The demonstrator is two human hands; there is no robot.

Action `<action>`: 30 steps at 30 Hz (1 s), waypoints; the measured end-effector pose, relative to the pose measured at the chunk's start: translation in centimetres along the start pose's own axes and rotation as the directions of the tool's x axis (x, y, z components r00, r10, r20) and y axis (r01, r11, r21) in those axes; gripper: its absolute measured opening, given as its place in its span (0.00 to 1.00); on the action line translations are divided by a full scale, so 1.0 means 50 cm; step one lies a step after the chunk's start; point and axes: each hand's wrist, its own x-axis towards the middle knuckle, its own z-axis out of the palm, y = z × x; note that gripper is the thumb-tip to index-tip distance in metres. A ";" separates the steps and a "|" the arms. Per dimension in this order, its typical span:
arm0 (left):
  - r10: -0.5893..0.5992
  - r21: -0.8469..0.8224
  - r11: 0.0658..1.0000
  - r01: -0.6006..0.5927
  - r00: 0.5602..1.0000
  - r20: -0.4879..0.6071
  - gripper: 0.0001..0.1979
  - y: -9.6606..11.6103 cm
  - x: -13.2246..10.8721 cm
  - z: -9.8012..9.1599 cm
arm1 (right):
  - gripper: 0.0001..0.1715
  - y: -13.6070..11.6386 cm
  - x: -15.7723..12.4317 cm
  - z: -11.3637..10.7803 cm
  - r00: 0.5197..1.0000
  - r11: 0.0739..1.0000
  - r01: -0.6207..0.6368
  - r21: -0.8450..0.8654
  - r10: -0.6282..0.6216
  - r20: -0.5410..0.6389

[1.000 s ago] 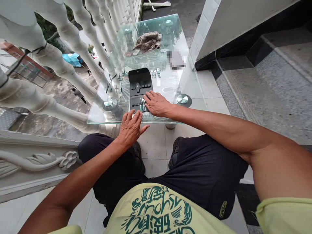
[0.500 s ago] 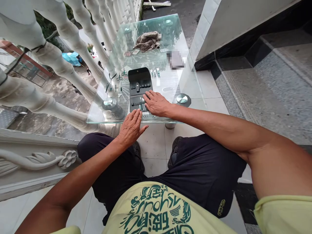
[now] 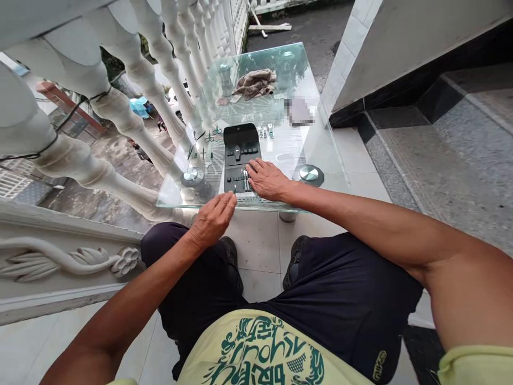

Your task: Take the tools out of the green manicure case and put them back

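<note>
A black manicure case (image 3: 240,140) lies unfolded on the glass table, its upper flap toward the far side. In its upper part a nail clipper (image 3: 237,153) sits by a row of elastic loops. Slim metal tools (image 3: 245,179) are slotted in the lower part. My right hand (image 3: 266,179) rests flat on the case's lower right edge, fingers stretched out. By the near edge, my left hand (image 3: 214,216) has its fingers pressed together around a small manicure tool (image 3: 234,189); only its greenish tip shows, so its exact kind is unclear.
Left of the case are small scissors (image 3: 217,130) and several little tools (image 3: 203,153). Nail clippers (image 3: 270,130) stand in a row to its right. Farther back lie a crumpled cloth (image 3: 256,84) and a blurred item (image 3: 300,111). White balusters (image 3: 160,101) flank the table; stone steps (image 3: 425,144) rise at right.
My left hand has closed its fingers on a small tool and drawn slightly back from the case. My right hand stays on the case. The whole view has shifted a little.
</note>
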 end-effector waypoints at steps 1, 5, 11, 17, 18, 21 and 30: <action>-0.028 0.011 1.000 0.028 0.999 -0.025 0.21 -0.027 0.009 -0.011 | 0.40 0.001 0.000 0.004 1.000 1.000 0.006 -0.005 -0.006 -0.005; -0.146 0.070 0.986 0.150 0.988 -0.051 0.20 -0.169 0.065 -0.025 | 0.40 0.004 0.000 0.010 1.000 1.000 0.011 -0.005 -0.011 -0.012; -0.226 0.113 0.971 0.210 0.963 0.148 0.19 -0.310 0.167 0.052 | 0.40 0.001 -0.002 0.002 1.000 1.000 0.010 -0.024 -0.010 0.008; -0.190 0.175 0.974 0.146 0.942 0.277 0.20 -0.314 0.223 0.127 | 0.40 -0.002 -0.004 0.009 1.000 1.000 -0.002 -0.007 0.002 0.002; -0.189 0.167 0.975 0.144 0.937 0.295 0.20 -0.314 0.226 0.135 | 0.40 -0.002 -0.004 0.011 1.000 1.000 -0.005 -0.008 0.005 -0.003; -0.190 0.142 0.978 0.151 0.929 0.319 0.20 -0.320 0.227 0.149 | 0.40 -0.001 -0.006 0.017 1.000 1.000 0.001 -0.017 -0.001 -0.016; -0.227 -0.039 0.970 0.241 0.949 0.218 0.20 -0.332 0.217 0.135 | 0.40 0.001 -0.009 0.019 1.000 1.000 -0.007 -0.005 0.007 -0.008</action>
